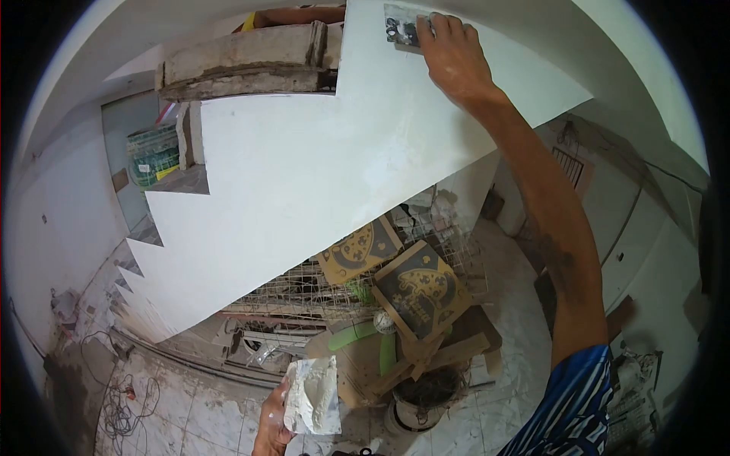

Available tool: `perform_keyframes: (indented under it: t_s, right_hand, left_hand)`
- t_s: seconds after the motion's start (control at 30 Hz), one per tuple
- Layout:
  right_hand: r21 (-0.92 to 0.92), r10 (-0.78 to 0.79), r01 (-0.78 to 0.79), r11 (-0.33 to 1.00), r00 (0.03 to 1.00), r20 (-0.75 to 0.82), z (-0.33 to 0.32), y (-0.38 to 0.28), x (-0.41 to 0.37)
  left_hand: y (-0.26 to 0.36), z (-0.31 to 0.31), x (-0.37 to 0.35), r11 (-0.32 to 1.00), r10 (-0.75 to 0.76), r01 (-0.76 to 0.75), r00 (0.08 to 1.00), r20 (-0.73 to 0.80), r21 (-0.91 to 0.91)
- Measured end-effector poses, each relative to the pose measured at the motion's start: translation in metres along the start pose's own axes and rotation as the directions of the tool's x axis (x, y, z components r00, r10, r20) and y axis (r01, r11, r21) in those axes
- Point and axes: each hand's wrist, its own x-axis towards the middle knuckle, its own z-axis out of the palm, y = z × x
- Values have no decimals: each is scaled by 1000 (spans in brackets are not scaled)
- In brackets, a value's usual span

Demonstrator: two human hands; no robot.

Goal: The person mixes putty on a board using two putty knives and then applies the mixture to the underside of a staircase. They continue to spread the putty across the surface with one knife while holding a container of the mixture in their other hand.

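My right hand (456, 57) is at the top, closed round a flat metal trowel (403, 29) whose blade lies against the smooth white side panel (304, 167) of a staircase. Low in the view my left hand (274, 422) holds a flat plate (312, 397) carrying a heap of off-white paste. The white panel has a zigzag, stepped left edge and a straight slanting lower edge. The fingers of the left hand are partly hidden behind the plate.
Beneath the panel lie two printed cardboard boxes (423, 290), wire mesh (296, 289) and a bucket (418, 403). A green bucket (154, 152) stands on the steps at the left. Tangled cable (125, 406) lies on the tiled floor.
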Motion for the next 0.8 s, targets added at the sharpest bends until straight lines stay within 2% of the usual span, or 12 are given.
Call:
perform_keyframes:
  t_s: [0.07,0.17,0.27,0.37,0.4,0.5,0.53,0.67,0.77,0.8]
  right_hand:
    - [18,-23,23,1000,1000,4,-2,0,-6]
    - [-73,-53,44,996,989,-137,4,-15,-23]
    - [-22,-76,72,997,973,-218,-8,-38,-52]
    - [90,-58,61,994,998,-41,-15,-65,-82]
    - [84,-88,95,992,993,-78,-14,-74,-95]
    - [86,-99,95,992,994,53,-35,-103,-127]
    - [144,-94,74,987,986,136,-43,-114,-138]
    - [180,-153,120,976,971,183,-67,-155,-188]
    - [338,-148,75,938,969,196,-79,-187,-232]
    - [499,-136,-28,866,948,289,-100,-191,-236]
  left_hand:
    - [1,5,0,1000,7,-7,1000,-11,11]
    - [1,9,3,1000,-4,4,1000,-25,-21]
    - [0,2,6,999,-24,22,999,-36,-44]
    - [-3,-3,10,998,-25,23,999,-24,-54]
    - [-1,3,8,999,-19,18,999,-43,-30]
    - [2,5,8,1000,-30,30,997,-68,-1]
    - [2,4,9,999,-37,37,997,-72,0]
    - [14,9,12,999,-31,29,998,-47,-29]
    - [24,15,18,998,41,-38,997,-58,46]
    - [29,9,21,998,38,-36,998,-45,48]
